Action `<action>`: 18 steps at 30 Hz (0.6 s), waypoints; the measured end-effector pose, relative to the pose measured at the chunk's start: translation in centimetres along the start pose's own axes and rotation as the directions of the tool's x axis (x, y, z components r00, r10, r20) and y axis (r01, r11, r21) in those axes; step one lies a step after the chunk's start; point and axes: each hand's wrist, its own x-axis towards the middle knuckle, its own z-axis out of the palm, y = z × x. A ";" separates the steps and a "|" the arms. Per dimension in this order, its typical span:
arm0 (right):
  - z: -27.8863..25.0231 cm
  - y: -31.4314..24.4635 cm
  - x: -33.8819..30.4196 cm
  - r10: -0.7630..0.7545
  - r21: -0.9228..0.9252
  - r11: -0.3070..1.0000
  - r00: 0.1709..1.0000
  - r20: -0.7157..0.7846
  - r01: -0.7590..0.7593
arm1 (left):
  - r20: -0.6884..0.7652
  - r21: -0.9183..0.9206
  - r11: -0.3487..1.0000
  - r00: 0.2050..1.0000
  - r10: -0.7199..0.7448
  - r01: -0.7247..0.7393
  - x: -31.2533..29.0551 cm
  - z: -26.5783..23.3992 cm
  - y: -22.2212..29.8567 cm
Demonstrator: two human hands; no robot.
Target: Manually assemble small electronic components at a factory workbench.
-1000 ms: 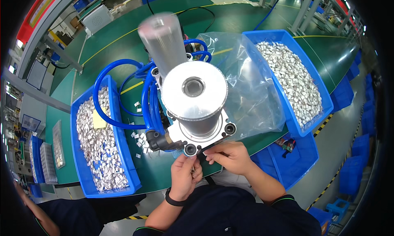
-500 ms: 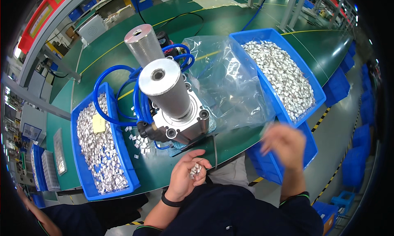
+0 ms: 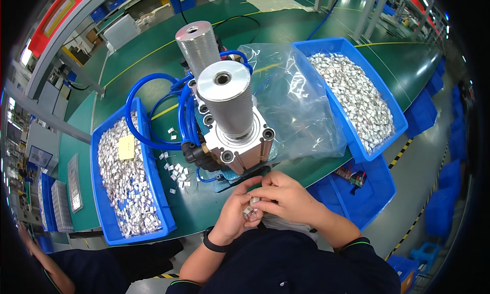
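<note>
My left hand [image 3: 231,216], with a dark band on its wrist, is cupped around several small white and silvery block-shaped parts [image 3: 248,212]. My right hand [image 3: 287,198] meets it from the right, its thumb and fingers pinched on one such part at the left palm. The fingers partly hide these parts. Just beyond both hands stands a metal machine [image 3: 240,146] with two knurled silver cylinders and blue air hoses [image 3: 133,106]. Loose parts of the same kind [image 3: 178,174] lie on the green table left of its base.
Blue bins full of small parts stand left [image 3: 166,220] and right [image 3: 400,125], a yellow note [image 3: 126,147] in the left one. A clear plastic bag [image 3: 301,110] lies beside the machine. Below the table's right edge sits another blue bin [image 3: 375,204]. Another person's arm [image 3: 48,263] shows lower left.
My right hand has come left from beside the right bin to my left hand, its fingers now at the small parts. The whole view has shifted slightly.
</note>
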 end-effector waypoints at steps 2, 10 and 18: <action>0.0 0.3 0.0 0.090 0.175 0.981 0.995 -0.052 -0.080 | 0.018 -0.036 0.999 1.000 -0.015 0.015 0.1 -0.1 0.0; 0.8 1.4 -0.7 0.484 0.689 0.618 0.874 0.046 -0.378 | -0.017 -0.189 0.978 0.997 0.081 -0.083 1.2 -1.0 -1.2; 0.9 2.6 -0.6 0.246 0.545 0.830 0.955 -0.165 -0.119 | -0.049 -0.239 0.959 0.989 0.141 -0.149 1.6 -0.8 -1.0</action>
